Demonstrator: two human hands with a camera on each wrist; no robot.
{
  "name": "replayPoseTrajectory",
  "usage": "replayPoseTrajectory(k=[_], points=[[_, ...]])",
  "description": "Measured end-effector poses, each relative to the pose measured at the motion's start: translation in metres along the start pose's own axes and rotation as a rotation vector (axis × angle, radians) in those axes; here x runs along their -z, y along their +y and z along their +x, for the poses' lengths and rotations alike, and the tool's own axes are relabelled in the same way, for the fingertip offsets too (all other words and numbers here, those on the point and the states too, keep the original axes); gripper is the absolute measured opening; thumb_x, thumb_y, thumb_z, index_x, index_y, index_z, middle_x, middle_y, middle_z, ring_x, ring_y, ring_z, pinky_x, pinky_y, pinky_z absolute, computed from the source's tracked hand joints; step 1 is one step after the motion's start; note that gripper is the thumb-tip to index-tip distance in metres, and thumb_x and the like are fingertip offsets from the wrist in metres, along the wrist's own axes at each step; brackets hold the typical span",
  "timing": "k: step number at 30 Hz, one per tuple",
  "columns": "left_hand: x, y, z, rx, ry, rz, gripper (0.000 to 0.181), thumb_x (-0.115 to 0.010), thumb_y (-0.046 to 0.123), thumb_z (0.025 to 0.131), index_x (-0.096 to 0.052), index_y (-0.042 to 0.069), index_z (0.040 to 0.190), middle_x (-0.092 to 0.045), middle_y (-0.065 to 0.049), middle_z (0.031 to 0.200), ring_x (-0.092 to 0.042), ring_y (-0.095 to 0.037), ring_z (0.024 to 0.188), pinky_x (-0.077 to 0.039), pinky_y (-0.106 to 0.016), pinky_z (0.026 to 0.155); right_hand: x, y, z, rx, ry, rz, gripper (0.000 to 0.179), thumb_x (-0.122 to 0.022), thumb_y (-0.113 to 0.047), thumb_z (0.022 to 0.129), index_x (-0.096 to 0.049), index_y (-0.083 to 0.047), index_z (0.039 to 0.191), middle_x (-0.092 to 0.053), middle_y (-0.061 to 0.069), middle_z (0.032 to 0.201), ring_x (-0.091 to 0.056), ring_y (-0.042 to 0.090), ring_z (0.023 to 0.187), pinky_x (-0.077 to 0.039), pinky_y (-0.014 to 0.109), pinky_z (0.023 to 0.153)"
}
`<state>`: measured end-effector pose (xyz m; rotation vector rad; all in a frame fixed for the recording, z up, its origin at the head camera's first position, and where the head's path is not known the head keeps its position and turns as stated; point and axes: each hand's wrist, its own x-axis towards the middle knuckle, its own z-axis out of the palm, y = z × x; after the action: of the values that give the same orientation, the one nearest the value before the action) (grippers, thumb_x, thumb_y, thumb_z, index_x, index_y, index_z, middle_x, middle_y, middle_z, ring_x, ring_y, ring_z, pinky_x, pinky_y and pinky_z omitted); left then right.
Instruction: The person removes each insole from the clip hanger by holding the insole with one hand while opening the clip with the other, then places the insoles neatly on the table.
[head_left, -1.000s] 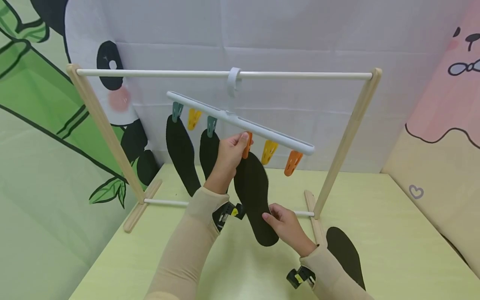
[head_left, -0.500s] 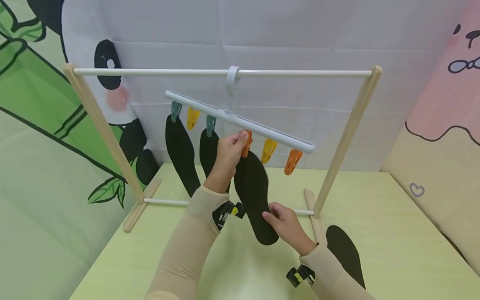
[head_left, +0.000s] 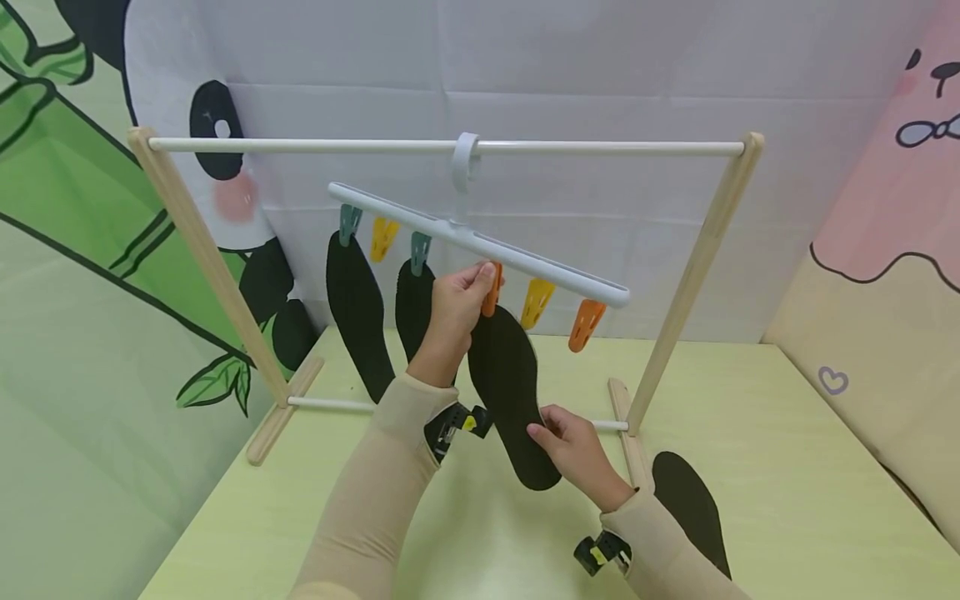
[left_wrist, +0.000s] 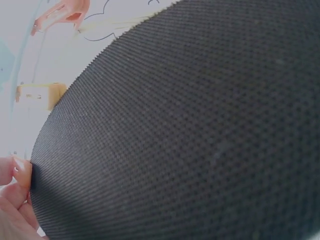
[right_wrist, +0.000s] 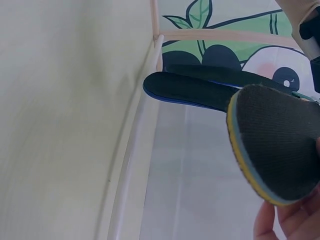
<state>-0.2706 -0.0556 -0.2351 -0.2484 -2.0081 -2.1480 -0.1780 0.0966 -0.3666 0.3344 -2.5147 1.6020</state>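
My left hand pinches an orange clothespin under the tilted white hanger. Right at that clip is the top of a black insole, which fills most of the left wrist view. Lower down, my right hand holds the same insole by its edge near the bottom; the right wrist view shows its yellow and blue side layers. Two more insoles, a far-left one and a nearer one, hang from teal clothespins, the nearer partly hidden behind my left hand.
A wooden rack with a white top rod carries the hanger by its hook. Yellow clips and an orange clip hang without insoles. Another black insole lies on the table at the right, beside my sleeve.
Both hands keep their hold with hardly any movement. The hanging insoles on the left have swung slightly to the left, and the held insole's lower end has shifted a little right.
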Motion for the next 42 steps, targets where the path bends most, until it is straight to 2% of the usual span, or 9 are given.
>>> replayPoseTrajectory(k=[17,25,31,42], points=[[0.0013,-0.0014,-0.0002,0.007,-0.006,0.019,0.031,-0.053,0.014,0.099,-0.066,-0.011,0.110,-0.064,-0.021,0.098,-0.048,-0.020,0.085,-0.041,-0.029,0.077,-0.0002,0.0029,-0.0001,0.024,-0.008,-0.016,0.007,-0.062,-0.002,0.091,-0.064,0.004,0.096,-0.058,0.003,0.074,-0.049,0.017,0.069,-0.043,0.027,0.063],[0.0018,-0.0020,0.0005,0.012,-0.003,0.017,0.031,-0.053,0.014,0.098,-0.066,-0.012,0.109,-0.064,-0.020,0.097,-0.048,-0.020,0.085,-0.040,-0.028,0.075,-0.0010,0.0039,-0.0020,0.004,-0.010,-0.018,0.006,-0.062,-0.002,0.091,-0.063,0.003,0.094,-0.055,0.002,0.072,-0.047,0.016,0.068,-0.041,0.027,0.061],[0.0020,-0.0012,-0.0008,0.012,-0.007,0.015,0.031,-0.053,0.014,0.098,-0.066,-0.013,0.109,-0.063,-0.024,0.098,-0.047,-0.019,0.081,-0.040,-0.027,0.073,-0.0007,0.0033,-0.0021,0.004,-0.008,-0.015,0.006,-0.062,-0.002,0.091,-0.063,0.003,0.095,-0.055,0.002,0.073,-0.047,0.017,0.068,-0.041,0.027,0.061],[0.0015,-0.0008,-0.0004,0.040,-0.008,0.025,0.032,-0.052,0.015,0.099,-0.064,-0.011,0.114,-0.063,-0.023,0.106,-0.048,-0.023,0.091,-0.041,-0.033,0.083,-0.0006,0.0047,-0.0037,0.005,0.015,-0.014,0.006,-0.063,-0.001,0.090,-0.064,0.003,0.095,-0.056,0.003,0.074,-0.048,0.017,0.069,-0.041,0.027,0.063]])
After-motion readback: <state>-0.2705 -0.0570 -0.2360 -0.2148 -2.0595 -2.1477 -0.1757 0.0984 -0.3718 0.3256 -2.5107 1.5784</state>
